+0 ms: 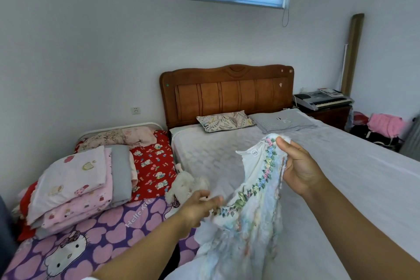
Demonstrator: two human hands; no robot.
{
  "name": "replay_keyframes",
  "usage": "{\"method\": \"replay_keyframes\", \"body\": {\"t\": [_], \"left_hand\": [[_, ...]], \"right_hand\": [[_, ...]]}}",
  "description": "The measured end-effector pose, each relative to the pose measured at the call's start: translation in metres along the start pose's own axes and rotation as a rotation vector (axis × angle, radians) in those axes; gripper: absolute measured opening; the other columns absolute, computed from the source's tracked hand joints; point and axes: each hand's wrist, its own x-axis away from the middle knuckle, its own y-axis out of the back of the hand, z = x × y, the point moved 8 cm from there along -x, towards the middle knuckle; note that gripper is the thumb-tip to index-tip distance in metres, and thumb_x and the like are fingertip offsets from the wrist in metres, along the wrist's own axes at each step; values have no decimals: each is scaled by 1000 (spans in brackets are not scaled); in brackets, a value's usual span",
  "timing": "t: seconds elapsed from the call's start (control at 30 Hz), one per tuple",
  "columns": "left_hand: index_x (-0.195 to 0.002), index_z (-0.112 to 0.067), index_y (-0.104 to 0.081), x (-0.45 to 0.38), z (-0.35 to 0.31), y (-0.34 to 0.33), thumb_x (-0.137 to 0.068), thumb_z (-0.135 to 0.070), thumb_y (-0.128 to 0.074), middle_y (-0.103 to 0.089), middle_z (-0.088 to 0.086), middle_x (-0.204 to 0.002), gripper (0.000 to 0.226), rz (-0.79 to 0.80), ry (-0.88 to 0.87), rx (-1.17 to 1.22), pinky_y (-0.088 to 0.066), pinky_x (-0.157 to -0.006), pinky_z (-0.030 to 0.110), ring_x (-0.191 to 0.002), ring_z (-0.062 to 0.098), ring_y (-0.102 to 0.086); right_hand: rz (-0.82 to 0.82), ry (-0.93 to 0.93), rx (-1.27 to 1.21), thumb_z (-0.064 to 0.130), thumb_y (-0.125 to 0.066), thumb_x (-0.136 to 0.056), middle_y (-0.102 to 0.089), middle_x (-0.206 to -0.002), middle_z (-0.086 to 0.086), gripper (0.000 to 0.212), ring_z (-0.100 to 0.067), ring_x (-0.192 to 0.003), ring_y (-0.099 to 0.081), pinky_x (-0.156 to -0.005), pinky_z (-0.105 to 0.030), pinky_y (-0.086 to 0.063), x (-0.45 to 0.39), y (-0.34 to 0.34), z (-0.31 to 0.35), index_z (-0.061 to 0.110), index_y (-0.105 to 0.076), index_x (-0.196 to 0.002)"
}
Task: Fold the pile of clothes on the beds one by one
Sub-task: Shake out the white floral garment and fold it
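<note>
**White flower-trimmed garment held up over the big bed**

The right hand (300, 173) grips the top edge of a white, thin fabric garment with a band of pastel embroidered flowers (252, 207): thumb in front at the upper corner, fingers (286, 166) curled behind the cloth. The left hand (197, 208) meets the same flowered edge lower down, fingers only loosely bent, their tips at the trim; the blur there hides whether they pinch the cloth or merely touch it. Between the two hands the trimmed edge runs on a slant, high at the right, low at the left, and a round size tag shows near the top. The rest of the garment hangs crumpled toward the bottom edge of the view, over the near part of the wide bed with the pale grey quilted cover (341, 177).

That bed offers a broad flat stretch beyond and to the right of the hands. At its head lie a leaf-patterned pillow (225, 120) and a grey checked pillow (284, 121), against a carved brown wooden headboard (227, 93).

Left of it, touching side by side, is a narrower bed with a purple heart-print Hello Kitty cover (109, 232). On it sit a stack of folded pink and grey bedding (77, 186) and a red cartoon-print cloth (154, 166); a white fluffy toy (184, 186) lies at the seam between the beds, just beyond the left hand.

Far right, an electronic keyboard (322, 100) rests on a dark cabinet, with pink cloth (384, 124) heaped beyond the bed's edge.
</note>
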Motion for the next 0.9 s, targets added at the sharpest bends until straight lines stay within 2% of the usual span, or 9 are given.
{"method": "replay_keyframes", "body": {"t": [0.1,0.2,0.27,0.3,0.37,0.5,0.67,0.8,0.9], "left_hand": [[-145,-33,-25,-7,9,-30,-75,-31,-79,-44,7,-139,88,71,-46,43,-46,-88,35,-110,20,-50],[-144,-25,-27,-16,23,-35,-74,-15,-80,-48,10,-135,88,18,80,155,-47,-66,26,-98,17,-55],[-112,-13,-53,-16,37,-45,-73,-11,-79,-67,4,-90,47,109,196,123,-40,-61,24,-68,11,-58],[-97,-9,-58,-16,41,-43,-75,-9,-78,-61,1,-63,30,134,216,99,-36,-55,22,-52,10,-50],[-93,-5,-62,-20,28,-27,-79,-12,-75,-42,-2,-47,20,57,170,97,-26,-44,21,-42,10,-31],[-94,-9,-59,-17,-63,28,-92,-23,-60,-48,1,-58,14,-271,-105,70,-32,-37,19,-45,10,-35],[-100,-16,-54,6,-183,34,-100,-17,-45,-67,13,-80,9,-321,-447,236,-54,-50,23,-60,17,-66],[-93,-18,-59,27,-245,30,-92,-8,-58,-68,7,-94,10,-415,-671,126,-55,-63,21,-81,18,-68],[-83,-16,-67,34,-283,20,-85,-7,-67,-70,6,-86,9,-403,-746,141,-57,-71,27,-76,17,-66]], "right_hand": [[40,-5,-18,18,-63,-75,-70,-99,-13,39,-23,-89,-69,-77,-32,-58,1,-2,4,2,-62,-110],[66,-11,-18,19,-61,-76,-71,-98,-12,37,-23,-89,-69,-76,-33,-58,4,2,10,3,-63,-109],[70,-3,-11,19,-60,-77,-71,-97,-11,34,-23,-90,-69,-79,-34,-58,6,10,14,4,-64,-107],[58,-4,-7,20,-60,-77,-71,-98,-11,34,-23,-90,-69,-80,-34,-58,6,15,15,4,-64,-107],[11,-7,10,19,-60,-78,-69,-104,-14,39,-25,-94,-68,-85,-37,-55,5,31,19,2,-62,-112],[-85,26,90,8,-52,-89,-72,-102,-8,25,-20,-90,-69,-81,-36,-53,2,61,33,6,-64,-111],[-118,131,218,-4,-50,-90,-71,-92,-4,23,-19,-82,-68,-75,-36,-53,-14,62,75,13,-63,-97],[-99,251,275,-8,-52,-89,-73,-97,1,35,-14,-87,-70,-72,-29,-57,-24,47,124,22,-65,-102],[-80,326,306,-8,-53,-89,-72,-102,-3,37,-18,-91,-70,-77,-33,-57,-27,41,162,24,-65,-104]]}}
